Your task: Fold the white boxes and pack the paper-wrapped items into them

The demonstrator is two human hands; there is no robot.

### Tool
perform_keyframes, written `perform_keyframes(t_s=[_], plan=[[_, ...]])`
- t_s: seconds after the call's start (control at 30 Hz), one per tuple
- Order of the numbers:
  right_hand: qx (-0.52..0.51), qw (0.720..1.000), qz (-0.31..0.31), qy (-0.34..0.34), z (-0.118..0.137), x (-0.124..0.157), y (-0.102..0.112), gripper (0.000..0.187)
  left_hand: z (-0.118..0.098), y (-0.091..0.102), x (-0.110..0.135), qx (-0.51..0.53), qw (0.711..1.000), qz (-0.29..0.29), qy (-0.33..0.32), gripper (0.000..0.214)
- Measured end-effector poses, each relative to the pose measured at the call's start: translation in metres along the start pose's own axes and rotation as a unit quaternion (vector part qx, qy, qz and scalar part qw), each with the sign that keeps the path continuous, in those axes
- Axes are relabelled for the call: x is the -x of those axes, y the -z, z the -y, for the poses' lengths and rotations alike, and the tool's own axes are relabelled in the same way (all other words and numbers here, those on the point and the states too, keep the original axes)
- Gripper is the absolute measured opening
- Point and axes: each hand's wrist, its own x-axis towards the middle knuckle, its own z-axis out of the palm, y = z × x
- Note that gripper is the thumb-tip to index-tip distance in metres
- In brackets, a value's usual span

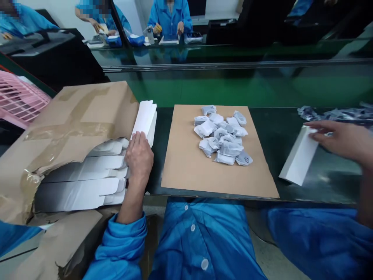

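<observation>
My left hand (140,159) has its fingers closed on a folded white carton (145,120), one of a few flat ones leaning by the brown cardboard box (78,112). Through the torn side of that box, several more flat white cartons (78,190) show. On the right, my right hand (340,138) grips the top end of a formed white box (300,157), which is tilted over the dark table. Between the hands, a pile of small wrapped packets (224,136) with printed triangle marks lies on a brown cardboard sheet (186,167).
Dark clear-plastic bags (335,114) lie at the back right of the table. A pink plastic basket (20,97) stands at the far left. Behind a green-walled conveyor ledge (215,87), people in blue coats (170,19) sit at work.
</observation>
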Motion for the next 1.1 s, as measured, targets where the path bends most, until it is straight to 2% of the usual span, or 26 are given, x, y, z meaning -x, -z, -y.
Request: perform_keyframes(t_s=[0.03,0.1,0.17,0.2,0.27,0.3,0.33,0.37,0.4,0.43,0.47,0.5,0.53,0.57,0.6,0.63,0.67,0.7,0.73,0.8,0.83,0.87,0.93,1.0,1.07,1.1], plan=[[0.043,0.999,-0.009,0.003,0.015,0.005,-0.008,0.030,0.000,0.000,0.000,0.001,1.000,-0.018,0.013,0.046],[0.078,0.996,-0.019,0.032,0.063,0.027,-0.022,0.037,0.000,0.003,-0.002,0.002,0.998,-0.050,0.032,0.041],[-0.063,0.994,0.021,0.089,0.127,0.061,-0.032,0.036,-0.002,0.007,-0.001,0.003,0.997,-0.069,0.035,0.035],[-0.171,0.976,0.065,0.119,0.161,0.080,-0.036,0.034,-0.006,0.007,0.002,0.003,0.996,-0.082,0.031,0.032],[-0.366,0.904,0.197,0.097,0.225,0.115,-0.047,0.043,-0.022,0.007,0.020,0.003,0.993,-0.118,-0.006,0.029],[-0.459,0.848,0.256,0.069,0.251,0.128,-0.054,0.053,-0.034,0.007,0.035,0.007,0.990,-0.137,-0.041,0.029],[-0.533,0.795,0.287,0.038,0.272,0.137,-0.062,0.058,-0.046,0.007,0.053,0.016,0.984,-0.146,-0.097,0.032],[-0.584,0.759,0.288,-0.001,0.286,0.142,-0.069,0.057,-0.059,0.008,0.073,0.037,0.978,-0.126,-0.162,0.040],[-0.617,0.735,0.280,-0.037,0.292,0.143,-0.075,0.052,-0.070,0.012,0.092,0.068,0.967,-0.088,-0.229,0.048],[-0.627,0.726,0.274,-0.062,0.292,0.141,-0.080,0.047,-0.078,0.018,0.108,0.110,0.955,-0.040,-0.271,0.055],[-0.616,0.731,0.287,-0.067,0.286,0.137,-0.082,0.041,-0.083,0.026,0.120,0.153,0.946,-0.015,-0.284,0.061],[-0.587,0.738,0.328,-0.047,0.275,0.131,-0.080,0.037,-0.086,0.036,0.125,0.192,0.948,-0.010,-0.253,0.065],[-0.547,0.740,0.392,-0.003,0.262,0.124,-0.077,0.033,-0.085,0.047,0.125,0.236,0.953,-0.019,-0.189,0.068],[-0.502,0.729,0.461,0.057,0.250,0.118,-0.071,0.030,-0.082,0.057,0.119,0.283,0.953,-0.026,-0.107,0.072],[-0.461,0.705,0.526,0.121,0.238,0.112,-0.064,0.029,-0.077,0.065,0.110,0.335,0.942,-0.015,-0.031,0.075],[-0.424,0.678,0.573,0.178,0.230,0.108,-0.058,0.028,-0.071,0.071,0.099,0.368,0.928,0.057,0.014,0.078],[-0.391,0.667,0.594,0.221,0.226,0.107,-0.051,0.028,-0.066,0.073,0.088,0.381,0.913,0.140,0.045,0.074],[-0.357,0.687,0.582,0.247,0.225,0.109,-0.046,0.029,-0.062,0.073,0.078,0.378,0.902,0.196,0.072,0.063],[-0.316,0.735,0.541,0.261,0.226,0.113,-0.041,0.034,-0.060,0.069,0.071,0.370,0.895,0.231,0.095,0.050],[-0.207,0.849,0.398,0.280,0.234,0.129,-0.037,0.055,-0.058,0.059,0.065,0.373,0.891,0.214,0.144,0.036],[-0.156,0.888,0.319,0.293,0.238,0.138,-0.037,0.066,-0.058,0.054,0.065,0.388,0.885,0.197,0.163,0.034],[-0.117,0.908,0.254,0.312,0.240,0.146,-0.037,0.074,-0.058,0.050,0.066,0.410,0.873,0.198,0.174,0.035],[-0.077,0.908,0.184,0.368,0.242,0.157,-0.040,0.070,-0.057,0.047,0.067,0.445,0.840,0.260,0.173,0.038],[-0.076,0.895,0.153,0.411,0.239,0.160,-0.043,0.057,-0.055,0.049,0.066,0.439,0.815,0.345,0.153,0.039],[-0.094,0.882,0.147,0.438,0.236,0.158,-0.044,0.051,-0.055,0.051,0.063,0.416,0.814,0.384,0.132,0.037],[-0.098,0.878,0.148,0.444,0.235,0.157,-0.044,0.049,-0.055,0.051,0.062,0.406,0.822,0.380,0.124,0.034]])
